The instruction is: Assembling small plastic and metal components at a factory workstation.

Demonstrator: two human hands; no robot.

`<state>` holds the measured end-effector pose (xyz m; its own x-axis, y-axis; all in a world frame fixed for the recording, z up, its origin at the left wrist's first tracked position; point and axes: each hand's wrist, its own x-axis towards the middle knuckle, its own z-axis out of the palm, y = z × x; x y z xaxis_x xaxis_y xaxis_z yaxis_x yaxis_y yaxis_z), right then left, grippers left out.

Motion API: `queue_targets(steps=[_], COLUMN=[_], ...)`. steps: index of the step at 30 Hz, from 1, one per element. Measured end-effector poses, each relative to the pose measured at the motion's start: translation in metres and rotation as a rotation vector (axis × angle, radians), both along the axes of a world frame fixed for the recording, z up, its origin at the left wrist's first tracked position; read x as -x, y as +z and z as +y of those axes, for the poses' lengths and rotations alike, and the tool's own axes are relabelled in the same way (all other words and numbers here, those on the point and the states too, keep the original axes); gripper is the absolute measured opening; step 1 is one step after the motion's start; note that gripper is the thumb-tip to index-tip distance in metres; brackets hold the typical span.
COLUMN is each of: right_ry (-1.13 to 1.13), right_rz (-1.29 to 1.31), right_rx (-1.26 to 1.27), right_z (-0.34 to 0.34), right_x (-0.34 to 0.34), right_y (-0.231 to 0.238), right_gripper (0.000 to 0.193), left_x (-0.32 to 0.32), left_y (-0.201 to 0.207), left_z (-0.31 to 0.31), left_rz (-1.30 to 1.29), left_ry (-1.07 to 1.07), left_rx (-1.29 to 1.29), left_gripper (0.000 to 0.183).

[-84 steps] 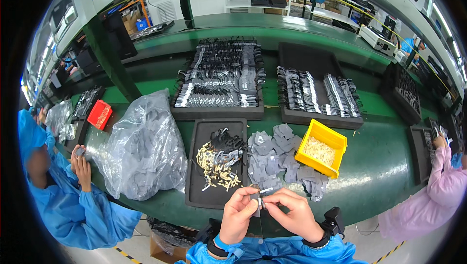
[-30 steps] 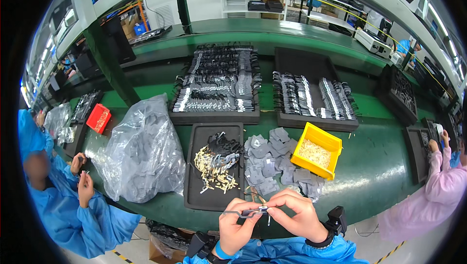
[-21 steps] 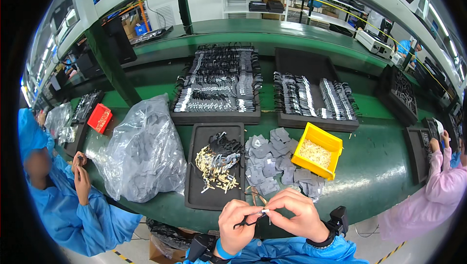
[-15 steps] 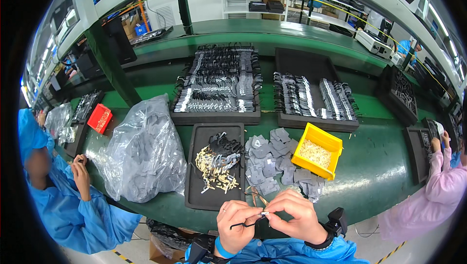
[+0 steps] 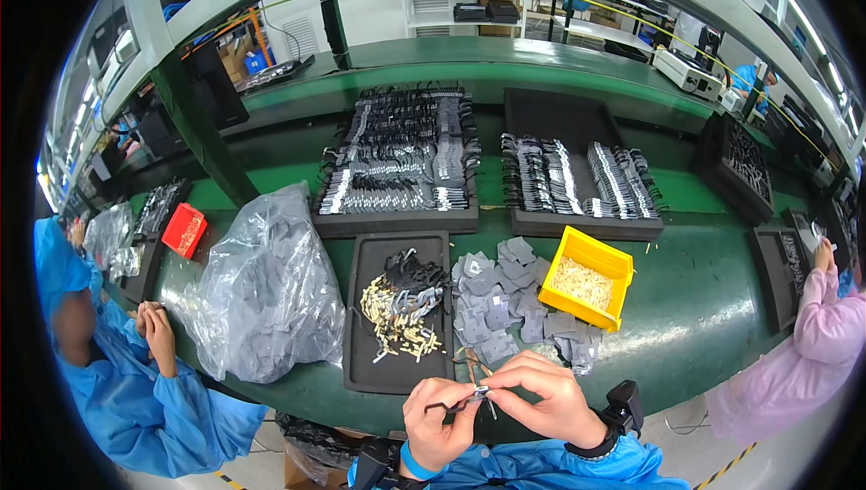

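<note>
At the bench's near edge, my left hand (image 5: 439, 420) and my right hand (image 5: 545, 402) meet, thumbs and fingertips pinched on a small silvery part (image 5: 480, 392). A short black cable (image 5: 438, 407) sticks out from it on the left-hand side. Just beyond the fingertips shows a thin brown forked thing (image 5: 471, 361), its lower end hidden by the hands. Ahead lies a black tray (image 5: 368, 359) with a heap of black cabled parts (image 5: 415, 275) and small gold-coloured pieces (image 5: 386, 314). Grey flat squares (image 5: 494, 309) are scattered to its right.
A yellow bin (image 5: 619, 300) holds small pale pieces. A clear bag (image 5: 271, 309) of grey squares bulges on the left. Behind stand two black trays of rowed cabled parts (image 5: 397, 221) (image 5: 586, 226). Co-workers sit left, in a blue sleeve (image 5: 194, 413), and right, in a pink sleeve (image 5: 812, 337).
Both hands have shifted slightly left, and the small part between the fingertips has turned, now showing silver rather than white. The co-worker's hands at left have moved a little.
</note>
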<state>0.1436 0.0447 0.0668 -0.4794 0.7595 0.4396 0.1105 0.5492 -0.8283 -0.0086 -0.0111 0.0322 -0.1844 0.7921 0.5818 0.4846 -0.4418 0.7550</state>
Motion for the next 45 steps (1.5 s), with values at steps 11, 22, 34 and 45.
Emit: queue_targets(steps=[11, 22, 34, 45], right_ry=[-0.011, 0.039, 0.053, -0.049], right_rz=[-0.035, -0.031, -0.1, 0.091], right_rx=[-0.074, 0.069, -0.19, 0.303], right_z=[0.002, -0.001, 0.005, -0.018], right_x=[0.0, -0.005, -0.006, 0.002], right_y=[0.0, 0.005, -0.003, -0.017], right_gripper=[0.013, 0.013, 0.013, 0.016], left_x=[0.006, -0.004, 0.006, 0.005], left_y=[0.001, -0.005, 0.007, 0.001], left_z=[0.005, -0.007, 0.007, 0.003], left_rz=[0.196, -0.185, -0.045, -0.671], left_ry=[-0.129, -0.089, -0.195, -0.268], left_rx=[-0.113, 0.088, 0.204, 0.326], left_gripper=[0.022, 0.033, 0.021, 0.009])
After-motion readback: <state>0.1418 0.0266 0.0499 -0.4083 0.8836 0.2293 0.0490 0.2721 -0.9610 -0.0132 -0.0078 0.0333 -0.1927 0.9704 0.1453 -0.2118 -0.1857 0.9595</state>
